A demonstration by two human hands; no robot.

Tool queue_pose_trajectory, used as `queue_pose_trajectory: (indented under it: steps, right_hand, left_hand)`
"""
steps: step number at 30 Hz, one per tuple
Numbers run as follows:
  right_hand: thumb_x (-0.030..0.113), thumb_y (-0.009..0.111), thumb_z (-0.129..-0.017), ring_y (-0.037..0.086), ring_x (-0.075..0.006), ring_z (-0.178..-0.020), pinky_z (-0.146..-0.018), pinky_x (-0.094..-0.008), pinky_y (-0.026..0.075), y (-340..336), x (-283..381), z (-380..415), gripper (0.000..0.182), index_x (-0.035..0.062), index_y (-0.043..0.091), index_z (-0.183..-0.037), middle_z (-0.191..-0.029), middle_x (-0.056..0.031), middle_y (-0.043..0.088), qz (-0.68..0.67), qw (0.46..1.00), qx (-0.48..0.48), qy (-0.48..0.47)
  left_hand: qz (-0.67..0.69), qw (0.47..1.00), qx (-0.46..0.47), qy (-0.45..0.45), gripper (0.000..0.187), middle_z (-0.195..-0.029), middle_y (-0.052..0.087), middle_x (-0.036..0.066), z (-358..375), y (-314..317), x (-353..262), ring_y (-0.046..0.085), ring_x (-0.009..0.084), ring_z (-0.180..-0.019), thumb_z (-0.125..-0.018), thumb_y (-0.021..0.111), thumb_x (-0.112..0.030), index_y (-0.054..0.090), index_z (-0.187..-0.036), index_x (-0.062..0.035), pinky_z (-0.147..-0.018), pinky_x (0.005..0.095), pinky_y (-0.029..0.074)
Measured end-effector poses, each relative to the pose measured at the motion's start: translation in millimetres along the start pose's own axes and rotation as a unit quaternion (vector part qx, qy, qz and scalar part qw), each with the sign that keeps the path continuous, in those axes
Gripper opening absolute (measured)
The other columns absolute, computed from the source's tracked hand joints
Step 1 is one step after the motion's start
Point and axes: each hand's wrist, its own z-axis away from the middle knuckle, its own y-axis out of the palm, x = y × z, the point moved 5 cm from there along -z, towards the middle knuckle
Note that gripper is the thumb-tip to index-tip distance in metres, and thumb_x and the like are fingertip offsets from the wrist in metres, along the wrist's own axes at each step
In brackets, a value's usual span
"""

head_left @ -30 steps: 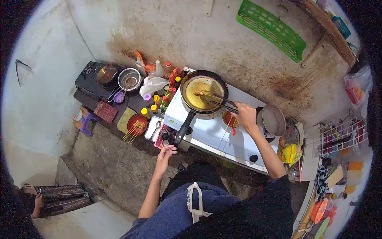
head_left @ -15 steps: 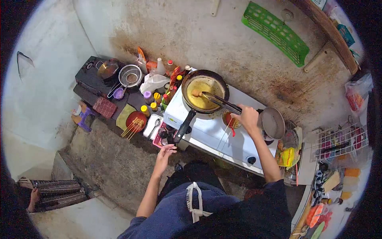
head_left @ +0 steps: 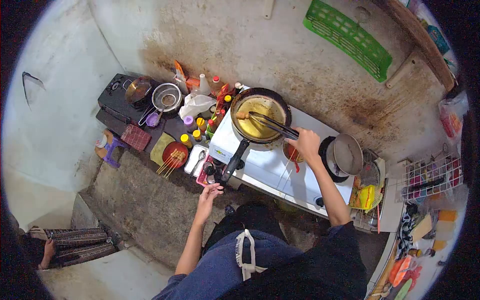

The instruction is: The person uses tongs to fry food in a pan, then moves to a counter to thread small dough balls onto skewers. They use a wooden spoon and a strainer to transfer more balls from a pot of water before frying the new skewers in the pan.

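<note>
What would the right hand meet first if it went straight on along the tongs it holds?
Following the tongs, the right hand would probably meet the near rim of the frying pan first, though depth is unclear and it might pass above.

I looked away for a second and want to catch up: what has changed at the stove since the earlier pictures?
The piece of food has shifted left in the frying pan, the tongs following. Nothing visibly taken up or let go: the right hand still holds the tongs, the left hand stays near the pan handle.
</note>
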Motion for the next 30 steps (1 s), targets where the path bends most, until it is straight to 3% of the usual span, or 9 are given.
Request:
queue_pose_trajectory:
  steps: [21, 30]
  right_hand:
    - [0.036, 0.072, -0.060, 0.061, -0.0260, -0.060, -0.054, -0.0365, 0.048, 3.4, 10.2, -6.7, 0.043, 0.0169, 0.063, -0.097, -0.063, -0.0115, 0.061, 0.010, 1.000, 0.015, -0.012]
    - [0.032, 0.071, -0.061, 0.061, -0.0263, -0.064, -0.056, -0.0369, 0.048, -8.1, 21.0, -9.0, 0.033, 0.0096, 0.063, -0.084, -0.069, -0.0115, 0.061, 0.022, 0.998, 0.012, -0.050]
  left_hand:
    - [0.018, 1.000, 0.003, 0.003, 0.027, -0.105, 0.054, 0.010, -5.9, 3.4, 1.9, 0.054, 0.0164, -0.092, -0.087, 0.042, -0.013, 0.046, -0.111, -0.0003, -0.086, 0.0280, 0.038]
    - [0.012, 1.000, 0.005, 0.009, 0.026, -0.105, 0.054, 0.009, -3.4, 6.6, -0.9, 0.054, 0.0159, -0.092, -0.087, 0.042, -0.013, 0.046, -0.110, -0.0010, -0.086, 0.0283, 0.038]
